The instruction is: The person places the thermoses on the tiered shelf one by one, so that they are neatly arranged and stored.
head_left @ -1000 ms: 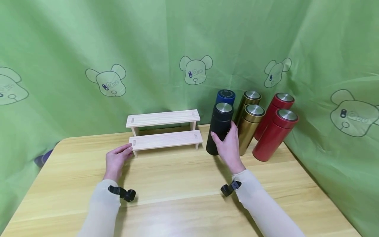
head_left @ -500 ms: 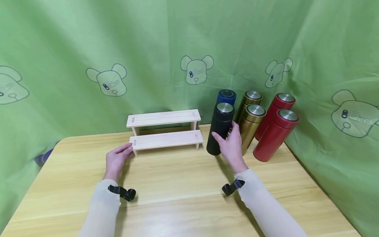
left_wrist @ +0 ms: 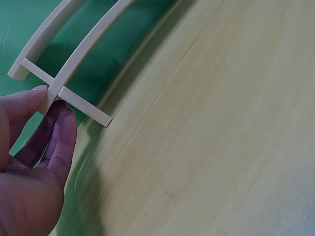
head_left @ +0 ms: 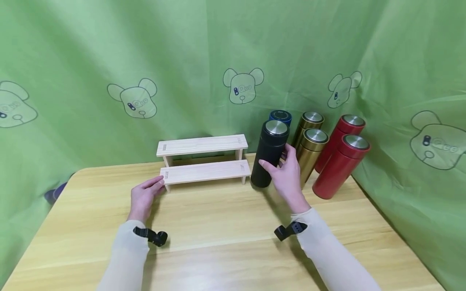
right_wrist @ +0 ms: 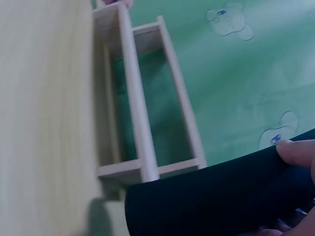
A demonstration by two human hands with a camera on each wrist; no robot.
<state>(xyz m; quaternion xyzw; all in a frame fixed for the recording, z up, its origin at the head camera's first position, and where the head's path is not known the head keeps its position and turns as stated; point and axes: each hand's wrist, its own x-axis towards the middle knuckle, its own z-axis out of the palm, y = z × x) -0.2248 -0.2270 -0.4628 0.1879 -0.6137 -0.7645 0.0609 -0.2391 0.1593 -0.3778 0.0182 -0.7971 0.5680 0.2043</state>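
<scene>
A two-tier wooden shelf (head_left: 204, 171) stands against the green curtain. My left hand (head_left: 142, 199) pinches the left end of its lower board; in the left wrist view the thumb lies on the board (left_wrist: 81, 51) and the fingers are under it. My right hand (head_left: 289, 180) grips a black thermos (head_left: 268, 161) round its side, just right of the shelf. The thermos is upright with a slight lean, its silver lid on top. In the right wrist view the thermos's base (right_wrist: 142, 209) overlaps the shelf's near end. Part of the right hand's fingers is hidden behind it.
Behind the black thermos is a blue thermos (head_left: 281, 116), mostly hidden. To the right stand two gold thermoses (head_left: 309, 161) and two red ones (head_left: 338, 173), near the curtain on the right side. All are on the wooden table (head_left: 218, 234).
My right hand has raised the black thermos slightly and shifted it a little left, covering more of the blue one. The left hand keeps its hold on the shelf.
</scene>
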